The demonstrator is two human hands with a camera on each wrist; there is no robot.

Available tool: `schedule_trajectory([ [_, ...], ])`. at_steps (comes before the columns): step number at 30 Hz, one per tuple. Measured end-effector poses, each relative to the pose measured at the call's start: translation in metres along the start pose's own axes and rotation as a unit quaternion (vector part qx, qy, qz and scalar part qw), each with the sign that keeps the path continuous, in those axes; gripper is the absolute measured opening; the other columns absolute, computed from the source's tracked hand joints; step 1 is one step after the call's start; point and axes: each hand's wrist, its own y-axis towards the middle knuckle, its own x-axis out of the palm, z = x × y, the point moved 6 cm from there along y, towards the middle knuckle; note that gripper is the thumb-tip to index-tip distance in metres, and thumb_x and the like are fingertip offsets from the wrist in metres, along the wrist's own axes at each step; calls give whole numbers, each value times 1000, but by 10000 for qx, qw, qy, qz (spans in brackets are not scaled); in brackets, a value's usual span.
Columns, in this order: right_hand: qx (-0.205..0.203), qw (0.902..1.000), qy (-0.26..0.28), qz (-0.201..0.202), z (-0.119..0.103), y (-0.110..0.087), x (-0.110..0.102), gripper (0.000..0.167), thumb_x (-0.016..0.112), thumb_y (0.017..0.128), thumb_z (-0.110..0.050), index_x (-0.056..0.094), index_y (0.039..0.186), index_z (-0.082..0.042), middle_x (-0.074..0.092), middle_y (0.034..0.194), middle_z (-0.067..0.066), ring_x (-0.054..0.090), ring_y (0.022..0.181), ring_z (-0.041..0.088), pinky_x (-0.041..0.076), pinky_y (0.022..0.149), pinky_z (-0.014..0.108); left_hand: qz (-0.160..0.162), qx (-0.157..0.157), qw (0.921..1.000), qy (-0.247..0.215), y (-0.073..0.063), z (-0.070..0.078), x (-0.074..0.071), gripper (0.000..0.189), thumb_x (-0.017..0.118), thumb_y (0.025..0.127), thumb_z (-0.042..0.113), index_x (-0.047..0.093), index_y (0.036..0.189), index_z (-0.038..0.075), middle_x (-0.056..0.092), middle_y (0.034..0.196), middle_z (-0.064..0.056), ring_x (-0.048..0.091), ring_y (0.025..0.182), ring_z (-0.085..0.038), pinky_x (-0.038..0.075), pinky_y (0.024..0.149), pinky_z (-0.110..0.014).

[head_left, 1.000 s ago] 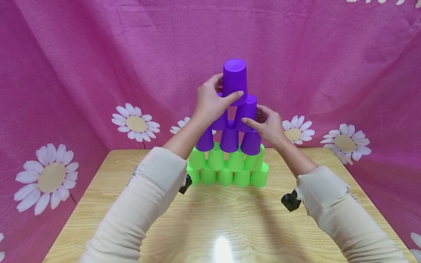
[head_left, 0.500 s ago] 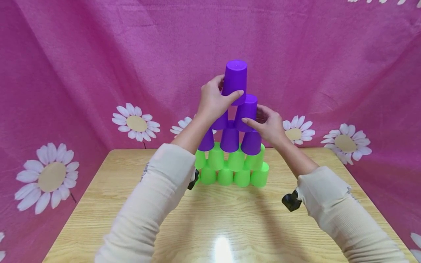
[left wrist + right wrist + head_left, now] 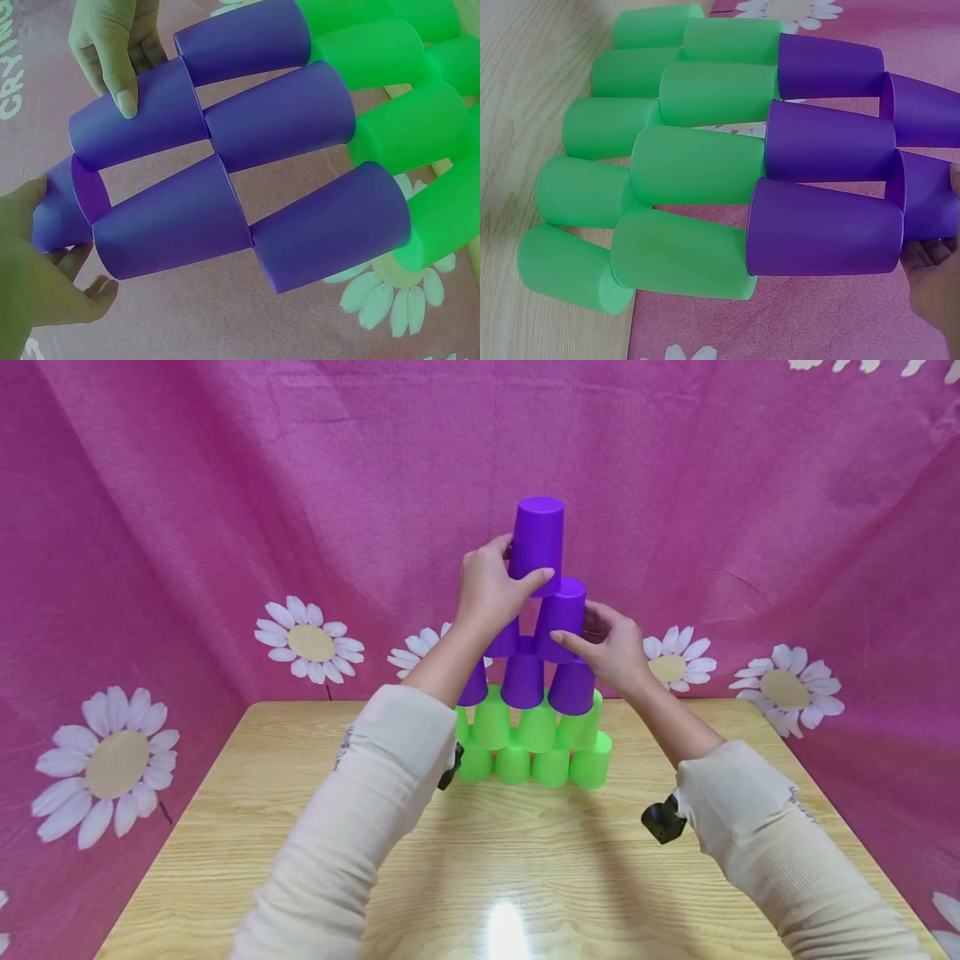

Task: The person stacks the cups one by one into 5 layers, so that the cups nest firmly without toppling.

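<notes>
Cups (image 3: 538, 539): purple upper tiers, green cups (image 3: 536, 752) in the lower tiers. Backdrop (image 3: 225, 485): pink with white daisies. Tabletop (image 3: 525, 877): light woodgrain. Sleeves (image 3: 360, 810): cream.

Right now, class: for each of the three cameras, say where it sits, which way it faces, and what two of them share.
Head: worn high, facing forward and down at the cup pyramid on the table; both sleeves, left hand and right hand show.
Left wrist: beside the pyramid, facing its purple cups; both hands show.
Right wrist: low by the table, facing the green cups; right fingers show.
All views share the purple cups.
</notes>
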Motion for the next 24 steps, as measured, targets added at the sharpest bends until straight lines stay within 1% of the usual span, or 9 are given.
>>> schedule_trajectory([
  [8, -10, 10000, 1, -17, -2, 1, 1, 53, 68, 84, -15, 49, 132, 0, 61, 119, 23, 60, 108, 31, 49, 96, 38, 71, -9, 10000, 15, 2, -2, 2, 54, 72, 81, 27, 54, 128, 7, 65, 117, -8, 62, 105, -20, 51, 89, -29],
  [11, -35, 10000, -10, -19, -2, 1, 1, 53, 68, 84, -15, 48, 132, 0, 61, 119, 23, 60, 108, 31, 49, 96, 38, 107, 52, 9999, 26, 2, -2, 3, 53, 73, 80, 27, 55, 125, 7, 66, 116, -8, 62, 104, -20, 50, 89, -29],
  [13, -78, 10000, -2, -18, -2, 1, 0, 54, 68, 84, -14, 48, 132, 0, 60, 119, 23, 60, 109, 31, 49, 96, 38, 122, 154, 9998, 52, 2, -2, 2, 53, 73, 79, 28, 56, 124, 6, 66, 113, -9, 61, 104, -21, 50, 90, -30],
  [14, -109, 9999, 5, -16, -2, 1, 0, 54, 68, 84, -14, 48, 132, 1, 60, 119, 24, 60, 109, 32, 49, 96, 39, 130, 198, 9997, 94, 2, -2, 2, 55, 73, 79, 29, 55, 125, 5, 65, 115, -10, 60, 107, -22, 49, 92, -31],
  [16, -165, 9999, 33, -8, -2, 0, -1, 56, 68, 84, -13, 46, 133, 1, 59, 121, 24, 59, 111, 33, 48, 97, 40, 101, 241, 9996, 140, 1, -4, 1, 63, 73, 79, 31, 50, 130, 3, 61, 123, -13, 54, 116, -25, 45, 99, -32],
  [20, -277, 9996, 36, 64, -2, -3, -5, 58, 68, 84, -13, 44, 135, 2, 57, 125, 24, 56, 115, 34, 45, 100, 41, 79, 257, 9996, 129, -2, -11, -4, 77, 69, 81, 37, 35, 141, 4, 43, 143, -13, 36, 134, -27, 32, 112, -36],
  [21, -302, 9995, 19, 88, -2, -4, -7, 59, 68, 84, -14, 44, 135, 2, 56, 126, 23, 55, 116, 33, 45, 101, 41, 117, 274, 9995, 116, -4, -13, -6, 77, 68, 82, 39, 34, 142, 5, 40, 145, -11, 32, 136, -27, 30, 113, -37],
  [24, -394, 9991, -79, 146, -3, -7, -12, 60, 68, 83, -15, 43, 135, 2, 54, 129, 23, 52, 120, 33, 42, 103, 42, 334, 429, 9984, 122, -9, -22, -15, 74, 65, 83, 41, 35, 142, 7, 36, 147, -10, 30, 137, -27, 29, 113, -39],
])
